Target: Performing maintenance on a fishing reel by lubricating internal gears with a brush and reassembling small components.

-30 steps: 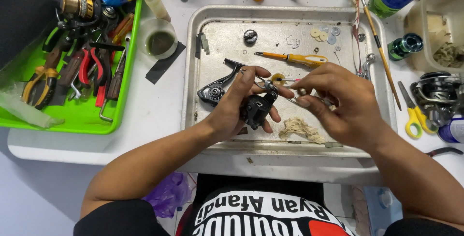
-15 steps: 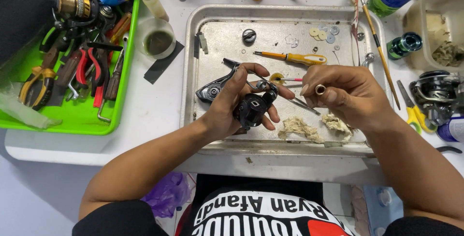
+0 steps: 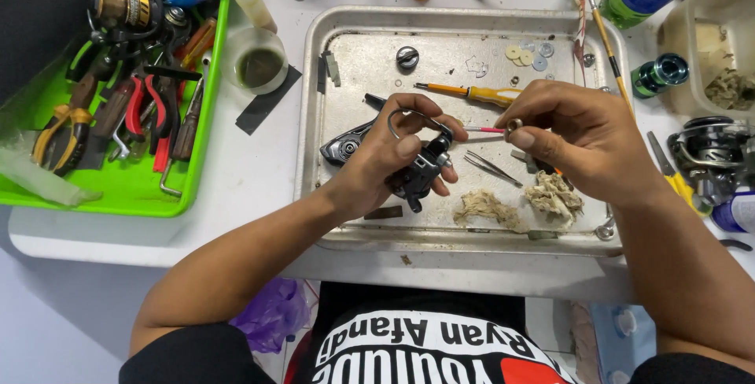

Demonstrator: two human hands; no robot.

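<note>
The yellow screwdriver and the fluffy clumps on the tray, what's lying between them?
In the head view, thin metal tweezers lie on the tray between the yellow screwdriver and the fluffy clumps; the right hand hovers there too.

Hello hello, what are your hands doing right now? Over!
Left hand grips black fishing reel over metal tray. Right hand pinches small ring. Tweezers, dirty wads underneath.

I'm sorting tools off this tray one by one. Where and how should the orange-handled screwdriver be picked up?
Take the orange-handled screwdriver by its thick orange handle, probably from above. It lies flat on the metal tray, handle toward the right, thin shaft pointing left. The right hand hovers just in front of it, so come from the far side.
</note>
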